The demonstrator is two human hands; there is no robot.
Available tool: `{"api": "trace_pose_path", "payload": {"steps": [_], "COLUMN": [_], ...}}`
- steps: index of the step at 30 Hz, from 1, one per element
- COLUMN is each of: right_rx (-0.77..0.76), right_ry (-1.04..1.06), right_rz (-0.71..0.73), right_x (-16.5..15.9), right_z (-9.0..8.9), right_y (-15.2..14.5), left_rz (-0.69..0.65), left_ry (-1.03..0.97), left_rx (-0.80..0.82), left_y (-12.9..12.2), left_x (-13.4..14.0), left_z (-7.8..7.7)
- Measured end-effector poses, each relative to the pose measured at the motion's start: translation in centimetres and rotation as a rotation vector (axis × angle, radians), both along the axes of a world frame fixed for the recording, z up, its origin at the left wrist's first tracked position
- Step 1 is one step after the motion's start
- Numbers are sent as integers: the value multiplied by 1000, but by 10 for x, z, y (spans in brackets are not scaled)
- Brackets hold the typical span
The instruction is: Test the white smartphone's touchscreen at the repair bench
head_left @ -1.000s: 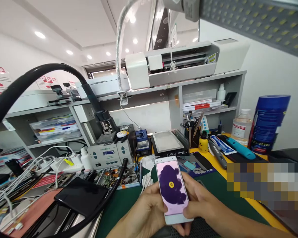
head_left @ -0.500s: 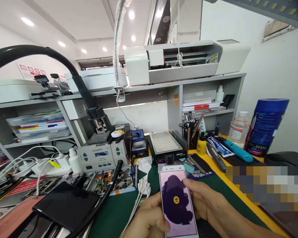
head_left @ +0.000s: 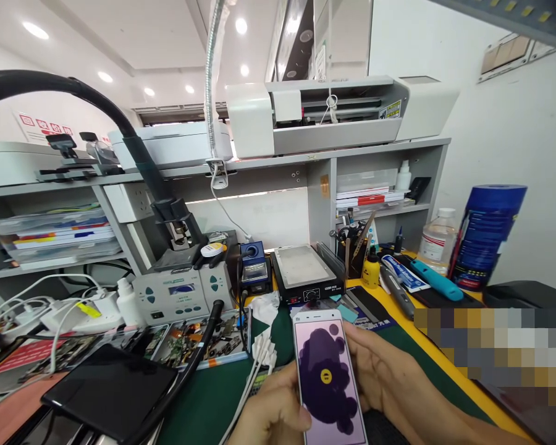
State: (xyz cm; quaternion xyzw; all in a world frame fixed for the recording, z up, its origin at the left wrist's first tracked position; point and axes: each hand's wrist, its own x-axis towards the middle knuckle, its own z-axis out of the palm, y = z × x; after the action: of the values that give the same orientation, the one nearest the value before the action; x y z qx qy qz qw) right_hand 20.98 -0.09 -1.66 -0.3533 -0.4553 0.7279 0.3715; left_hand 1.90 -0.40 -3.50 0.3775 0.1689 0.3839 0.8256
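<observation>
A white smartphone [head_left: 328, 405] is held upright, its lit screen facing me. On the pink screen spreads a large dark purple patch with round blots and a small yellow icon in the middle. My left hand [head_left: 273, 405] grips the phone's left side, the thumb lying over the lower left edge. Along the right edge rests my right hand [head_left: 387, 371], its fingers partly hidden behind the phone. White cables [head_left: 262, 352] run just left of the phone, beside my left hand.
A heating plate [head_left: 303, 266] stands behind the phone. To the left are a soldering station [head_left: 180, 295], a tray of small parts [head_left: 231, 358] and a black phone or tablet [head_left: 111, 389]. Bottles and a blue-green tool [head_left: 438, 279] lie along the right side. A dark hose crosses the left foreground.
More dark round blots show on the screen's right side. My right thumb has shifted from the screen's edge to the phone's side. The whole view has moved slightly.
</observation>
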Motion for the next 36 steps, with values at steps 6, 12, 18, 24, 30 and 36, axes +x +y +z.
{"api": "trace_pose_path", "payload": {"steps": [6,12,18,24,30,36], "right_rx": [-23,-24,9,4,-4,-14], "right_ry": [-19,-84,-100,-20,-36,-73], "right_rz": [-6,-8,-17,-7,-9,-1], "right_x": [-1,-2,-4,-2,-3,-4], "right_z": [1,6,7,7,7,10], "right_y": [0,-2,-3,-3,-1,-2], "left_rz": [-2,-27,17,43,77,53], "left_ry": [12,64,60,59,43,37], "left_rx": [43,67,156,210,256,265], "left_y": [4,4,6,10,12,9], "left_x": [-6,-8,-11,-16,-18,-15], "left_z": [-16,-15,-24,-36,-41,-33]}}
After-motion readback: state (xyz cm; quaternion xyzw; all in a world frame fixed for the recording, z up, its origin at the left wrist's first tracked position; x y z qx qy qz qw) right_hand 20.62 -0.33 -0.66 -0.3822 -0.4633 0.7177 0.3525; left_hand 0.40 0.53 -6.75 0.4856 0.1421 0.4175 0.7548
